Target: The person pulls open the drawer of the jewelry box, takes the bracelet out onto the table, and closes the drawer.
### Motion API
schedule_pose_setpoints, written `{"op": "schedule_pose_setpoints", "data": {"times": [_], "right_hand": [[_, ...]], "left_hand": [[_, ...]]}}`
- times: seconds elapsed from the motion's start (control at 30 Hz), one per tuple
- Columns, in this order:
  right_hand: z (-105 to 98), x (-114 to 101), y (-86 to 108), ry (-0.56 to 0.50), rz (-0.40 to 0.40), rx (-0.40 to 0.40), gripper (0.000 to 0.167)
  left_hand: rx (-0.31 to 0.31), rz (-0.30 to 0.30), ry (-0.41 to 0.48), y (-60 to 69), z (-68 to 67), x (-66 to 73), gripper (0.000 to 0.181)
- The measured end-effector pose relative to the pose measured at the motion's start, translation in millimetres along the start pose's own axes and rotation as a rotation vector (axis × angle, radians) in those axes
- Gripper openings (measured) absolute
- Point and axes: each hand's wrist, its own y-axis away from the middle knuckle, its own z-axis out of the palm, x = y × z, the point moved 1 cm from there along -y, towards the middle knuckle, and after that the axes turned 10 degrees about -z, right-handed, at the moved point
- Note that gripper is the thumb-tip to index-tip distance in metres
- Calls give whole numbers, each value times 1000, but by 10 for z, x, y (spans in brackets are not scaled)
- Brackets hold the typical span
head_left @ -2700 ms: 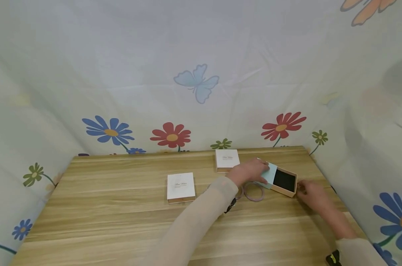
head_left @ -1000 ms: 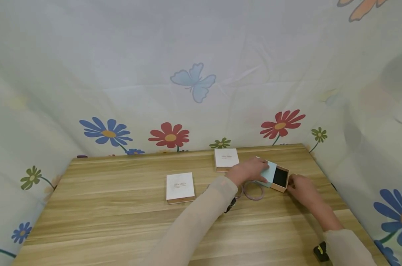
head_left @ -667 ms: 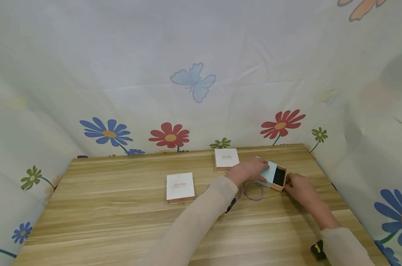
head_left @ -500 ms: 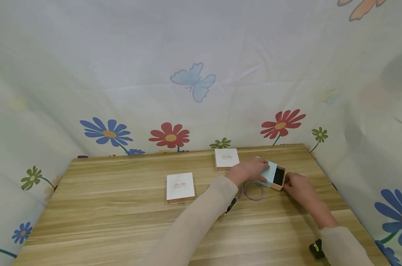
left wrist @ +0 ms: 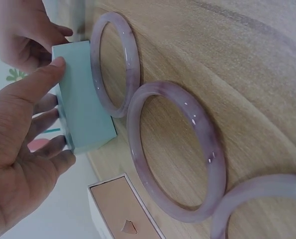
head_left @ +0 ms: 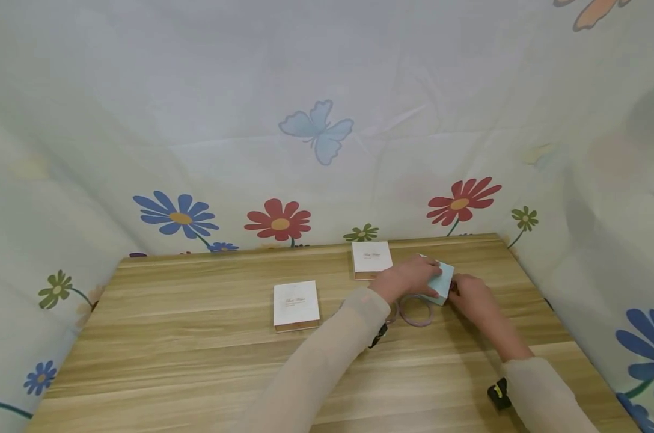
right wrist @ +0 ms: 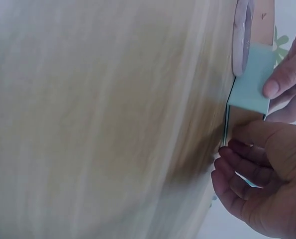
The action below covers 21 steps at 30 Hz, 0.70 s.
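Note:
A pale blue drawer-style gift box [head_left: 442,282] lies at the right of the table, its tan drawer slid almost fully into the sleeve. My left hand [head_left: 408,278] grips the sleeve, thumb on one side and fingers on the opposite side, as the left wrist view shows. At the drawer's tan end, my right hand [head_left: 474,300] touches with the thumb, its other fingers loosely bent beside it in the right wrist view. Close in front of the box lies a lilac bangle [head_left: 416,325]; the left wrist view shows another marbled bangle [left wrist: 134,144] and part of a third bangle [left wrist: 257,186].
Two white lettered gift boxes lie on the wooden table [head_left: 197,355]: one white box [head_left: 296,304] left of my left forearm, the other white box [head_left: 371,257] near the back edge. A flower-printed cloth [head_left: 224,150] hangs behind and along the sides.
The drawer has slid leftward into the blue sleeve, hiding its black lining. My right hand has moved left with it, while the left hand has stayed on the sleeve.

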Motion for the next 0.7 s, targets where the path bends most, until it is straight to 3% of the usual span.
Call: {"op": "schedule_pose_setpoints", "data": {"times": [0.4,0.7], "right_hand": [[-26,-31,3,-28,18,-29,20],[-50,18,33,-4,-16,14,21]], "left_hand": [[-7,-24,7,-2,35,2,64],[68,-15,-9,-11,70,50,66]]}}
